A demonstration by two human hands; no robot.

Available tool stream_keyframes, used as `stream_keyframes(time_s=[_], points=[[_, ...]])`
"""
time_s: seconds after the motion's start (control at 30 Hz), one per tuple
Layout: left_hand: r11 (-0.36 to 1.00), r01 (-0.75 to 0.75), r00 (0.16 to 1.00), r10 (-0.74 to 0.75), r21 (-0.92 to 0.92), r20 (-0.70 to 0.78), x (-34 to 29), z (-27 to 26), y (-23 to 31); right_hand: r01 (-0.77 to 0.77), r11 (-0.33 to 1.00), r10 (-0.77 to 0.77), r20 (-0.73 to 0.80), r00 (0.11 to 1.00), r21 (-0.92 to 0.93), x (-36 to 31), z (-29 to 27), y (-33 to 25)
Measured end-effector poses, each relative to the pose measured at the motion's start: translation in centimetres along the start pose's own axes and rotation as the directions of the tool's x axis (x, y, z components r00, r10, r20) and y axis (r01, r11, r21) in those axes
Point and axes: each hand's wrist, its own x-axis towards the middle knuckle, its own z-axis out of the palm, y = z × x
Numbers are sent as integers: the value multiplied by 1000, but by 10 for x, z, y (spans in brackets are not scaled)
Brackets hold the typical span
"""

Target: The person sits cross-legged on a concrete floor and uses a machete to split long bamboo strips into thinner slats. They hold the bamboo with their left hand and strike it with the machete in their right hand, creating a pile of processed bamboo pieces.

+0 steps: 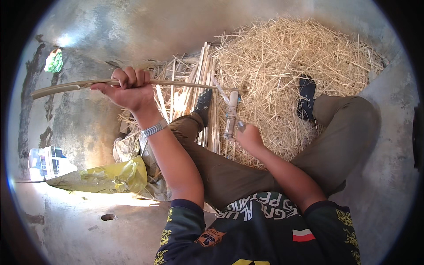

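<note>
My left hand [130, 86] is raised at the left with its fingers wrapped round a long, narrow bamboo strip [181, 83]. The strip's left part is wider and looks split along its length. Its thin right end reaches the top of a pale wooden block [231, 112], which is bound round with cord and stands between my legs. Just right of that block's lower end, my right hand [251, 139] is closed on a tool with a grey, metal-looking end [241, 126]; the rest of the tool is hidden in the fist.
A big heap of straw-like shavings [282, 57] lies ahead and to the right. Split bamboo strips [205, 66] are stacked left of it, by my foot. A yellow plastic sack [128, 174] lies at the left. Stained grey walls [145, 26] surround the spot.
</note>
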Motion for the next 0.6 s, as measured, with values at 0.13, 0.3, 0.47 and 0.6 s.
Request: stream_keyframes(time_s=[0.13, 0.3, 0.47, 0.6], points=[[998, -41, 987, 47, 41, -154, -9, 19, -2, -41, 999, 43, -54, 998, 31, 0, 7, 0], [967, -120, 928, 190, 226, -322, -23, 53, -11, 90, 995, -88, -39, 995, 37, -4, 4, -20], [953, -132, 914, 223, 272, -339, -24, 44, -11, 108, 994, -108, -17, 994, 8, -8, 1, -30], [935, -108, 884, 246, 337, -399, -27, 45, -6, 136, 984, -148, -101, 984, -113, -11, 1, -27]])
